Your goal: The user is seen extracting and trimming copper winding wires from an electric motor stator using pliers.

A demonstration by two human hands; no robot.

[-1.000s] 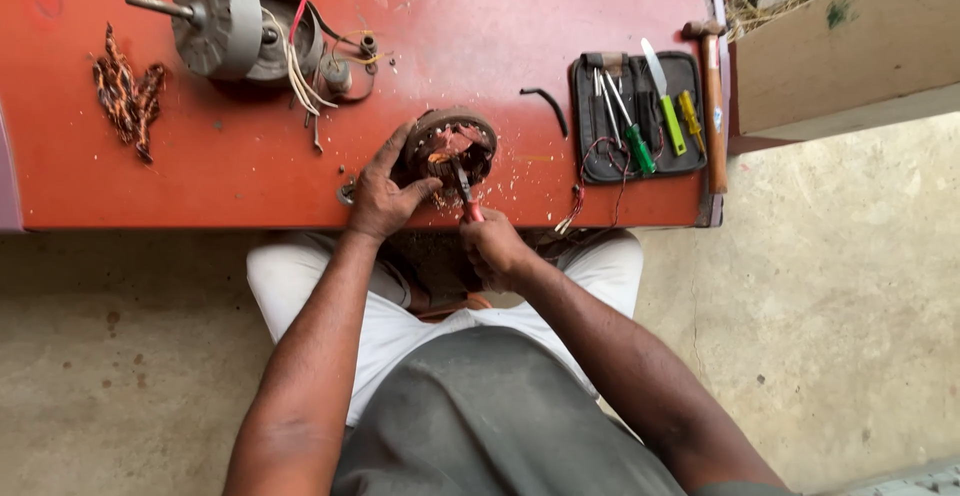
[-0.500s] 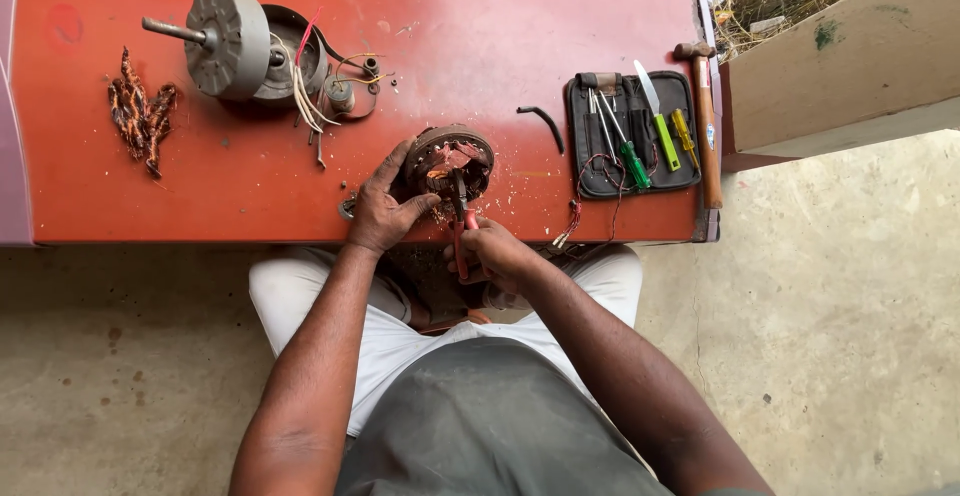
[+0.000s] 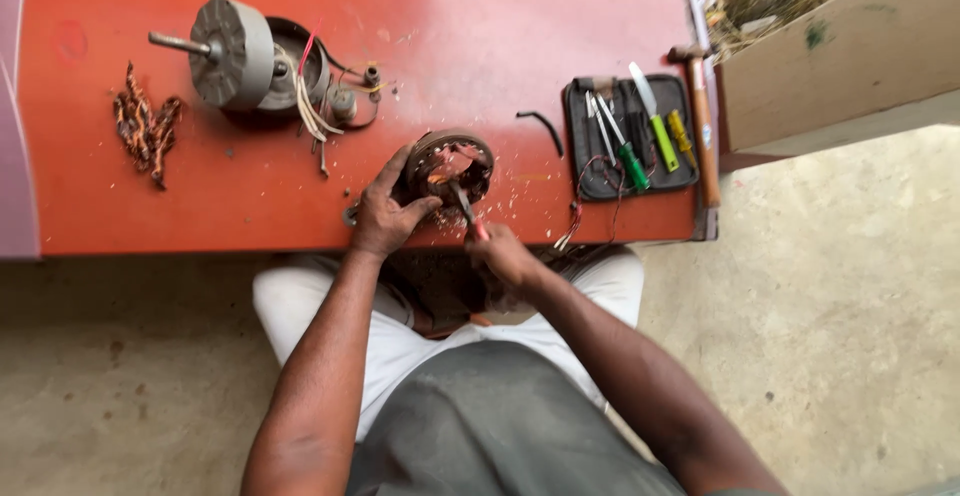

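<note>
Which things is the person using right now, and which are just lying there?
In use:
- left hand gripping the round motor core
- right hand poking a red-handled tool into it

Lying about:
- grey motor part with shaft
- copper wire scraps
- black tool pouch
- green screwdriver
- hammer

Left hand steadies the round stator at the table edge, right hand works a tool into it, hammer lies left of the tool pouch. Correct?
Not quite. The head view shows the hammer right of the tool pouch, not left. The rest holds: left hand on the stator, right hand with tool.
</note>
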